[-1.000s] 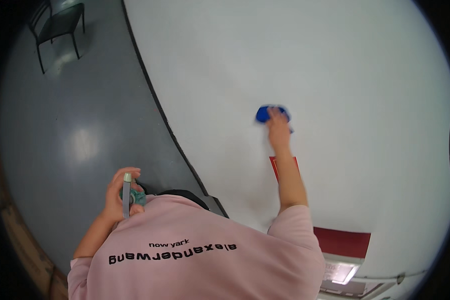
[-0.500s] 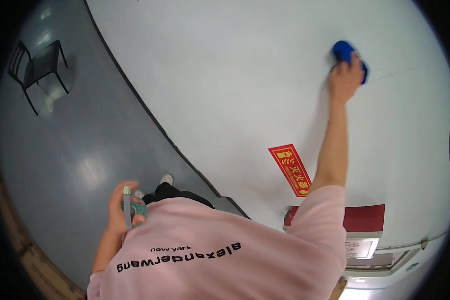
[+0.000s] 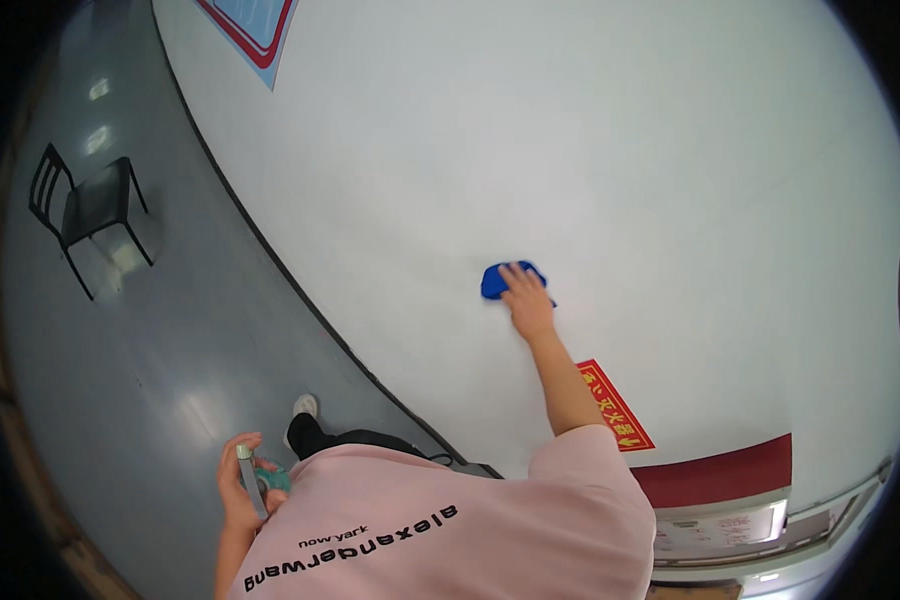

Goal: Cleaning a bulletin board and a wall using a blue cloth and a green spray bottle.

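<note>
Flat against the white wall (image 3: 390,180), my right hand (image 3: 529,305) presses a folded blue cloth (image 3: 494,283). Its fingers lie spread over the cloth, and the arm is stretched out. At the lower left, close to my body, my left hand (image 3: 232,493) is closed around what looks like a spray bottle. From above, the spray bottle (image 3: 251,480) shows a long grey head with a pale green tip and a teal round body. My fingers hide part of it.
A red and yellow sign (image 3: 620,412) is on the wall beside my right forearm. Below it stands a box with a dark red top (image 3: 720,472). A blue and red poster (image 3: 260,40) hangs at the top. A black chair (image 3: 100,200) stands on the grey floor (image 3: 170,350).
My right hand has moved the blue cloth left and nearer across the wall. The view has shifted, bringing the poster in at the top. My left hand keeps its hold.
</note>
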A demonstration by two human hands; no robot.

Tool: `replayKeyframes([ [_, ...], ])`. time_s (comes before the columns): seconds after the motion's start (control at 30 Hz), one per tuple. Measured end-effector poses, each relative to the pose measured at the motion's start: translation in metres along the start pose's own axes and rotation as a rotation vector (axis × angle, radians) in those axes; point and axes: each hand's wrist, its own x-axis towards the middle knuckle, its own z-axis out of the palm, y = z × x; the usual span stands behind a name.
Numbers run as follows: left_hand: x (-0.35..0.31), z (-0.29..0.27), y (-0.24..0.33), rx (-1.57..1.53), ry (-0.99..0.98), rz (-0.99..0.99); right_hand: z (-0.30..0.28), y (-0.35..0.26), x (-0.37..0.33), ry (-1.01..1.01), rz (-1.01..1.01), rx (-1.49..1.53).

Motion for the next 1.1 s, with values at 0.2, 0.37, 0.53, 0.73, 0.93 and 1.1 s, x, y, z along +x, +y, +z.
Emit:
replayKeyframes([
  [0.2, 0.054, -0.01, -0.002, 0.051, 0.009, -0.015, -0.163, 0.075, 0.123, 0.554, 0.235, -0.33],
  [0.37, 0.101, -0.006, 0.001, 0.117, -0.037, 0.054, -0.283, 0.132, 0.199, 1.003, 0.416, -0.71],
  [0.53, 0.14, -0.007, -0.012, 0.134, -0.014, 0.065, -0.235, 0.103, 0.229, 0.997, 0.382, -0.64],
  [0.73, 0.164, -0.001, -0.019, 0.044, 0.025, -0.051, -0.043, 0.003, 0.191, 0.32, 0.363, -0.113],
  [0.93, 0.198, -0.006, -0.022, 0.08, -0.145, 0.014, 0.099, -0.067, 0.119, -0.129, 0.164, 0.21],
  [1.1, 0.222, -0.006, -0.021, 0.051, -0.212, -0.016, 0.078, -0.049, 0.126, 0.052, 0.055, 0.189],
])
